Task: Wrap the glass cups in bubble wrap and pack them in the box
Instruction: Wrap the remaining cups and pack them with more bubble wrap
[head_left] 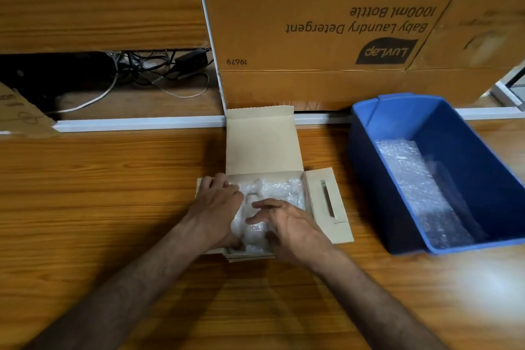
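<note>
Head view: the wrapped cups (272,190) are sitting inside the small box (262,145) at the tabletop's middle. The left hand (217,204) and right hand (287,221), fingers loosely spread, are pressing the bundles down. Glass stays fragile and the wrap slippery; cradling each bundle round its sides seems safest.

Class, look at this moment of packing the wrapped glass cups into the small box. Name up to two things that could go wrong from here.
1. Both hands, left and right, press on the bubble-wrapped cups inside the small box; the fit looks tight, so hard pushing might crack glass.
2. Spare bubble wrap lies unused in the blue bin; gaps between cups may stay unpadded.
</note>
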